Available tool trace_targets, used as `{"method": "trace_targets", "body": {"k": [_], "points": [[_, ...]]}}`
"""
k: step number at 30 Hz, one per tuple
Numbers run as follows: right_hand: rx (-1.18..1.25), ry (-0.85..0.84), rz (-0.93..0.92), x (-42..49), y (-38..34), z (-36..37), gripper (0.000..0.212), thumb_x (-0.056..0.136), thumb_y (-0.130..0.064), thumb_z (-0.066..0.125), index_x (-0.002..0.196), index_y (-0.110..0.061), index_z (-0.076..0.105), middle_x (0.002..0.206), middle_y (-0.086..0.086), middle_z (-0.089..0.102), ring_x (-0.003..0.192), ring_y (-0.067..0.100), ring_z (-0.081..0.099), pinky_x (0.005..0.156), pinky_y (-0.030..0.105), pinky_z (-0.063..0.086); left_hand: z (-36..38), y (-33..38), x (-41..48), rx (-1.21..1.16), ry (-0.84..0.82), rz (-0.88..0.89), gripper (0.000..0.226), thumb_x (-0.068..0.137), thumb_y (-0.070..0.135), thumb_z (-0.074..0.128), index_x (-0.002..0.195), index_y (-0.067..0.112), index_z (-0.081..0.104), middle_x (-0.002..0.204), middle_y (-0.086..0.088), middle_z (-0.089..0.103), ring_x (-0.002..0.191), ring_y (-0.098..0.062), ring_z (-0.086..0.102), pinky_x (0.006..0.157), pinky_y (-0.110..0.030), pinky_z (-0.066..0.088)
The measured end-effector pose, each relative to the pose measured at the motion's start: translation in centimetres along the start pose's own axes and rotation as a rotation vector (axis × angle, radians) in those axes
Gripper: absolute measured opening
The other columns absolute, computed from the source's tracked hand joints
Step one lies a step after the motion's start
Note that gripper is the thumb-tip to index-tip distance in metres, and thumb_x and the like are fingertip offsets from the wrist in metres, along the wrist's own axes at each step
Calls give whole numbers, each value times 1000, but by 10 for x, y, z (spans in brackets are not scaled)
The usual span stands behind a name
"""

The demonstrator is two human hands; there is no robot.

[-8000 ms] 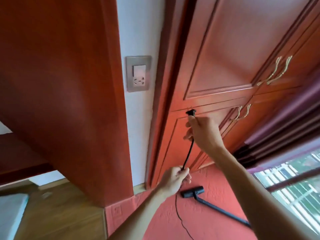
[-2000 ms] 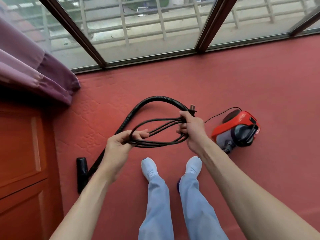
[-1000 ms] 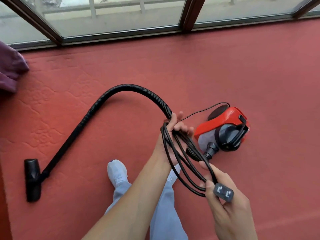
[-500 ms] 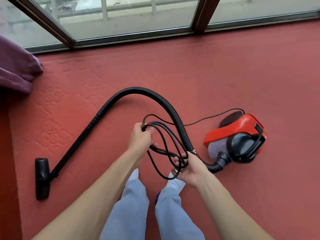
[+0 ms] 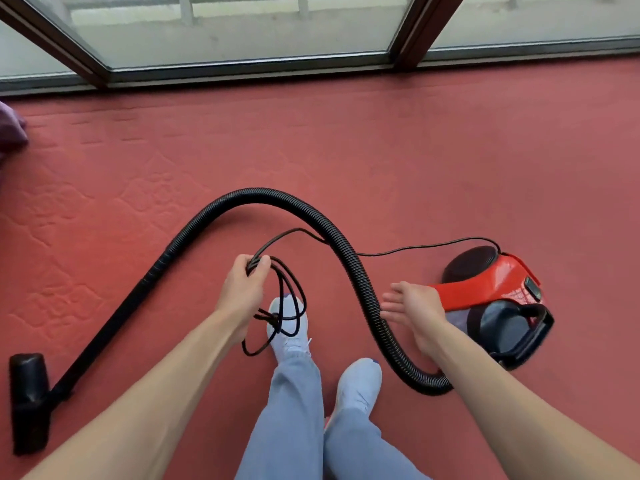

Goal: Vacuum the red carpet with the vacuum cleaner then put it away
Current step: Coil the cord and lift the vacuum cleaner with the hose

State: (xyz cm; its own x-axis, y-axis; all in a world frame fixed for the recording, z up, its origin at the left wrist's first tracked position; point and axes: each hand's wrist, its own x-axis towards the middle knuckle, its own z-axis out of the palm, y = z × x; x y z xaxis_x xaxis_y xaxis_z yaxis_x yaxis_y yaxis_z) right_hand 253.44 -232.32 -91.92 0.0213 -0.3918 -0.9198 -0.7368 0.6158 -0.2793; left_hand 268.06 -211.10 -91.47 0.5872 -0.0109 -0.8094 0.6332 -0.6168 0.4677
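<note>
A red and black vacuum cleaner [image 5: 498,296] lies on the red carpet [image 5: 381,150] at the right. Its ribbed black hose [image 5: 346,251] arcs leftward into a rigid tube that ends at the floor nozzle [image 5: 27,393] at the lower left. My left hand [image 5: 244,289] grips a coiled bundle of the black power cord [image 5: 287,306], whose loops hang over my left shoe. One strand runs from the bundle under the hose to the back of the vacuum. My right hand [image 5: 414,310] hovers with straight fingers beside the hose, just left of the vacuum body, holding nothing.
A glass window wall with dark frames [image 5: 408,32] runs along the far edge of the carpet. A purple curtain [image 5: 10,133] shows at the left edge. My legs and white shoes [image 5: 356,386] stand between the hose and the nozzle tube.
My right hand has let go of the coiled cord and opened beside the hose. The bundle now hangs from my left hand alone.
</note>
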Motion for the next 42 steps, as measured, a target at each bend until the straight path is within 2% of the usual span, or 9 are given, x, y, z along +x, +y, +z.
{"method": "trace_targets", "body": {"k": [7, 13, 18, 19, 21, 24, 30, 35, 42], "points": [[-285, 59, -265, 82, -27, 15, 16, 90, -14, 54, 80, -14, 67, 82, 10, 67, 65, 19, 62, 79, 44, 59, 59, -14, 58, 172, 12, -78, 28, 103, 35, 51, 101, 10, 63, 76, -1, 51, 75, -25, 47, 70, -32, 36], [-513, -51, -454, 141, -38, 35, 26, 91, -9, 50, 93, -25, 70, 88, 0, 69, 81, 20, 67, 89, 43, 56, 125, -40, 89, 24, -86, -209, 21, 99, 28, 59, 85, 15, 66, 63, -2, 39, 62, -23, 36, 67, -33, 36], [-919, -190, -721, 180, -24, 25, 44, 91, -3, 56, 130, -22, 61, 133, -1, 57, 117, 17, 57, 104, 30, 42, 172, -66, 101, -93, -141, -121, 14, 98, 23, 60, 102, 16, 72, 83, -11, 67, 86, -14, 46, 73, -42, 46], [-1013, -257, -811, 185, -21, 23, 52, 89, -4, 60, 138, -22, 55, 141, -1, 50, 126, 18, 50, 109, 34, 39, 180, -70, 103, -94, -166, -110, 14, 98, 18, 59, 104, 19, 72, 94, -16, 71, 125, -30, 43, 80, -47, 50], [-1237, -378, -971, 194, -15, 17, 72, 84, -13, 68, 149, -21, 39, 153, -3, 34, 138, 19, 33, 115, 36, 31, 194, -72, 106, -94, -235, -76, 18, 96, 10, 56, 94, 20, 70, 91, -11, 72, 94, -35, 68, 82, -37, 54], [-1468, -393, -1095, 206, -11, 9, 88, 79, -36, 74, 152, -13, 31, 157, -1, 27, 140, 21, 24, 114, 35, 31, 208, -62, 110, -173, -345, -30, 22, 97, 10, 62, 80, 23, 57, 78, 5, 56, 71, -9, 52, 59, -11, 43], [-1197, -27, -1559, 190, -17, -1, 20, 81, -18, 70, 94, -7, 59, 98, 8, 54, 92, 28, 49, 82, 41, 45, 226, -55, 121, -152, -432, 30, 27, 96, 14, 64, 118, -2, 63, 98, -4, 59, 74, -4, 51, 60, -2, 42], [-1669, -224, -1423, 206, -11, -1, 64, 79, -41, 64, 131, -6, 54, 113, 4, 64, 114, 24, 56, 109, 37, 29, 228, -49, 118, -176, -665, 79, 42, 96, 34, 65, 136, 22, 57, 129, -3, 66, 114, -19, 63, 98, -39, 52], [-1764, -224, -1058, 192, -35, 12, 16, 88, -15, 50, 103, -12, 51, 100, 11, 67, 94, 37, 62, 66, 37, 36, 224, -47, 119, -238, -696, 76, 32, 91, 29, 71, 119, 14, 70, 119, 4, 73, 121, -9, 61, 108, -34, 41]]}}
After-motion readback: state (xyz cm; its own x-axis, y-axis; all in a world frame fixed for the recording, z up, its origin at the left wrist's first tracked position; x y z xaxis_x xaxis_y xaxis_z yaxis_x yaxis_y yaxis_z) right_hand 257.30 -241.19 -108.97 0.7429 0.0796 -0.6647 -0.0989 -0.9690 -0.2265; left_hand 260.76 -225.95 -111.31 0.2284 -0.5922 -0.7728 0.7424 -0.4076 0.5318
